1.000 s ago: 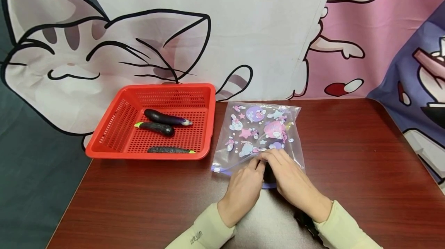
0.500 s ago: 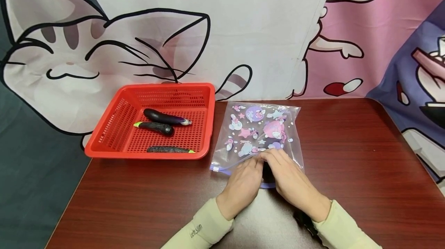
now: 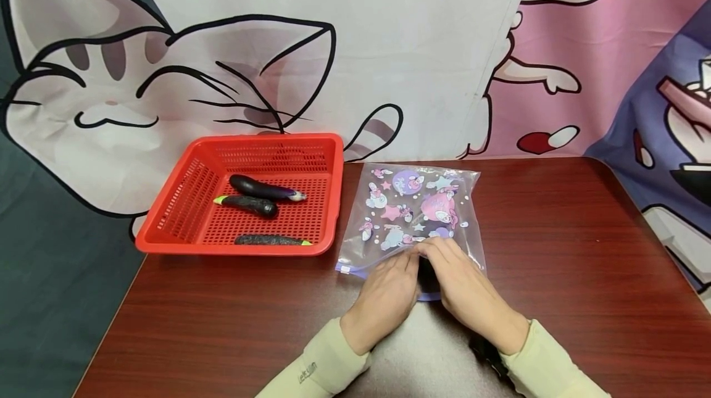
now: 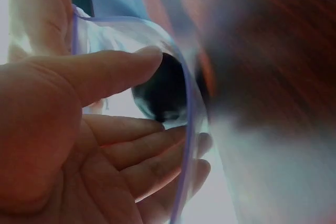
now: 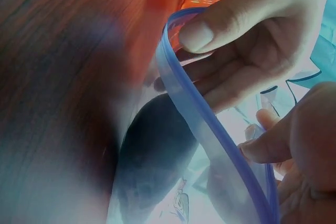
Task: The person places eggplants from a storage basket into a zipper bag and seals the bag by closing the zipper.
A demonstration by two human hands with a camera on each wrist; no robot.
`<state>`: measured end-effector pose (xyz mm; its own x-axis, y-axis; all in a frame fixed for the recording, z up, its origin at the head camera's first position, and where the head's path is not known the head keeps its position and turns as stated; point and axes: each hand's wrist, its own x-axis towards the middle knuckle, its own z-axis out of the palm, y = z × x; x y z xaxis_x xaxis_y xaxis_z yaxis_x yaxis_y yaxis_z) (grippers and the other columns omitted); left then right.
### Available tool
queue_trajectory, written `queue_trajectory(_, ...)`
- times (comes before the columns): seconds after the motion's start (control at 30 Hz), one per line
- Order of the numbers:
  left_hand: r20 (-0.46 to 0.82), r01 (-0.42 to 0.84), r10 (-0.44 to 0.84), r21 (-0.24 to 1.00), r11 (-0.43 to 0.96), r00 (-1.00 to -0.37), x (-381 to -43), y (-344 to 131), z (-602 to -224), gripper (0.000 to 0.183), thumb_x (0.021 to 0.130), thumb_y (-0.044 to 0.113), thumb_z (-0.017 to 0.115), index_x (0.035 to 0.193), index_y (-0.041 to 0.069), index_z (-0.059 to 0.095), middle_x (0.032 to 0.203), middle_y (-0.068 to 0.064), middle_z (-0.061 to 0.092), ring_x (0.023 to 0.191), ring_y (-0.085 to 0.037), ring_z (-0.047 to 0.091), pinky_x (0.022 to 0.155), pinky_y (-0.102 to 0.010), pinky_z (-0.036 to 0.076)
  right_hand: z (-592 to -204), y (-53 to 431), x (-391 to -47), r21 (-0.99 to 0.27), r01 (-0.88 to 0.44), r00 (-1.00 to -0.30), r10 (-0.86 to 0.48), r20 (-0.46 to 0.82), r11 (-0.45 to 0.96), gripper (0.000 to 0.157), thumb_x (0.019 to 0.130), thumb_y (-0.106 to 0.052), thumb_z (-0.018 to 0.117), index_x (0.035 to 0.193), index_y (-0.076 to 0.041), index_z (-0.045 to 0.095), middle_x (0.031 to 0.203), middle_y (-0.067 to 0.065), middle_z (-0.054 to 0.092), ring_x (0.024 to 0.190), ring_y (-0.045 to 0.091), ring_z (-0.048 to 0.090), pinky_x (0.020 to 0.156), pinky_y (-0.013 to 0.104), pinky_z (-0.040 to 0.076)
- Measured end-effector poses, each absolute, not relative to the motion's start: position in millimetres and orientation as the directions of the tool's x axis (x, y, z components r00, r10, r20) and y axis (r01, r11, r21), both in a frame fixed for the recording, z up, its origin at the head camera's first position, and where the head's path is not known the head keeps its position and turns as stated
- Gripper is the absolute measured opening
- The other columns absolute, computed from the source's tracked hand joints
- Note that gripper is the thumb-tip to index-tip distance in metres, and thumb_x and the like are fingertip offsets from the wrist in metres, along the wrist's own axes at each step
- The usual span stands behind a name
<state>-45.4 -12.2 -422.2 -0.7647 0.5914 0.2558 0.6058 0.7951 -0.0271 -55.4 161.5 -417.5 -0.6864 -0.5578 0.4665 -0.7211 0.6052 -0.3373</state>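
A clear zip bag [image 3: 389,200] with pink and purple cartoon prints lies on the table, its purple-edged mouth toward me. In it is a dark eggplant [image 3: 428,277], whose rounded end [image 4: 163,90] shows in the left wrist view. At the mouth, my left hand [image 3: 387,296] has its thumb and fingers extended and spread apart, reaching in beside the eggplant. My right hand [image 3: 469,293] pinches the bag's rim between thumb and fingers, as the right wrist view shows at the purple strip [image 5: 223,150]. In the head view, both hands partly hide the eggplant.
To the left stands a red perforated basket [image 3: 333,200] holding an eggplant [image 3: 263,189] and two dark vegetables with green ends, one of them [image 3: 269,239] near the front wall. A cartoon-printed cloth [image 3: 422,46] hangs behind the brown table [image 3: 572,250].
My left hand's fingers have straightened and the hand has shifted slightly left and toward me. The right hand and the bag have barely moved.
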Motion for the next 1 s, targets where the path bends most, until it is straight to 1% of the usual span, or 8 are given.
queue_trajectory(0.2, 0.225, 0.601, 0.587, -0.004, 0.799, -0.778, -42, -14, -413, 0.046, 0.085, 0.023, 0.071, 0.125, 0.0, 0.066, 0.115, -0.003, 0.068, 0.101, -0.015, 0.066, 0.089, -0.029, 0.052, -416, 161, -55, -0.35, -0.711, -0.698, -0.55, 0.459, 0.61, 0.047, 0.082, 0.019, 0.047, 0.122, -0.001, 0.058, 0.12, 0.005, 0.058, 0.11, 0.022, 0.054, 0.099, 0.033, 0.039)
queue_trajectory(0.33, 0.193, 0.586, 0.572, 0.02, 0.81, -0.797, -37, -17, -404, 0.041, 0.083, 0.028, 0.076, 0.116, 0.004, 0.069, 0.1, 0.001, 0.069, 0.089, -0.014, 0.067, 0.079, -0.03, 0.052, -416, 161, -55, -0.349, -0.708, -0.7, -0.546, 0.459, 0.614, 0.043, 0.083, 0.018, 0.048, 0.121, -0.001, 0.058, 0.12, 0.005, 0.058, 0.11, 0.022, 0.054, 0.099, 0.032, 0.039)
queue_trajectory(0.47, 0.165, 0.571, 0.555, 0.069, 0.818, -0.816, -34, -22, -395, 0.026, 0.083, 0.03, 0.079, 0.099, 0.011, 0.072, 0.079, 0.004, 0.066, 0.075, -0.015, 0.067, 0.066, -0.031, 0.052, -417, 162, -54, -0.351, -0.704, -0.704, -0.541, 0.46, 0.617, 0.044, 0.083, 0.018, 0.047, 0.121, -0.001, 0.058, 0.12, 0.006, 0.058, 0.112, 0.022, 0.054, 0.1, 0.033, 0.039)
queue_trajectory(0.57, 0.152, 0.552, 0.534, 0.115, 0.826, -0.832, -31, -27, -388, 0.017, 0.083, 0.031, 0.079, 0.086, 0.016, 0.071, 0.074, 0.005, 0.066, 0.068, -0.017, 0.067, 0.054, -0.032, 0.049, -417, 162, -54, -0.356, -0.702, -0.707, -0.537, 0.461, 0.617, 0.045, 0.082, 0.019, 0.046, 0.121, -0.001, 0.058, 0.12, 0.006, 0.058, 0.112, 0.022, 0.053, 0.1, 0.034, 0.039)
queue_trajectory(0.7, 0.13, 0.518, 0.502, 0.195, 0.833, -0.855, -30, -35, -380, 0.012, 0.085, 0.03, 0.078, 0.089, 0.019, 0.075, 0.077, 0.007, 0.069, 0.067, -0.017, 0.068, 0.047, -0.032, 0.045, -417, 162, -55, -0.358, -0.702, -0.706, -0.534, 0.465, 0.615, 0.044, 0.083, 0.017, 0.045, 0.121, -0.001, 0.058, 0.119, 0.005, 0.058, 0.111, 0.022, 0.054, 0.099, 0.034, 0.04)
queue_trajectory(0.77, 0.125, 0.507, 0.492, 0.228, 0.831, -0.862, -31, -39, -377, 0.013, 0.085, 0.029, 0.077, 0.094, 0.02, 0.077, 0.079, 0.008, 0.071, 0.068, -0.016, 0.069, 0.047, -0.032, 0.045, -417, 162, -55, -0.357, -0.704, -0.703, -0.534, 0.47, 0.614, 0.044, 0.083, 0.017, 0.045, 0.121, -0.001, 0.058, 0.119, 0.005, 0.059, 0.11, 0.022, 0.054, 0.099, 0.034, 0.04)
queue_trajectory(0.87, 0.13, 0.503, 0.485, 0.249, 0.828, -0.864, -32, -46, -373, 0.011, 0.086, 0.027, 0.076, 0.094, 0.019, 0.078, 0.077, 0.007, 0.072, 0.065, -0.017, 0.068, 0.046, -0.032, 0.044, -416, 162, -55, -0.354, -0.706, -0.702, -0.535, 0.47, 0.613, 0.044, 0.083, 0.017, 0.044, 0.121, -0.001, 0.058, 0.118, 0.005, 0.059, 0.109, 0.022, 0.054, 0.099, 0.033, 0.04)
queue_trajectory(1.0, 0.153, 0.509, 0.485, 0.24, 0.826, -0.861, -35, -55, -367, 0.009, 0.087, 0.027, 0.075, 0.085, 0.019, 0.074, 0.067, 0.006, 0.066, 0.058, -0.018, 0.065, 0.044, -0.033, 0.041, -416, 162, -55, -0.35, -0.707, -0.7, -0.541, 0.465, 0.614, 0.045, 0.081, 0.017, 0.043, 0.119, -0.002, 0.058, 0.117, 0.005, 0.059, 0.108, 0.021, 0.054, 0.098, 0.032, 0.04)
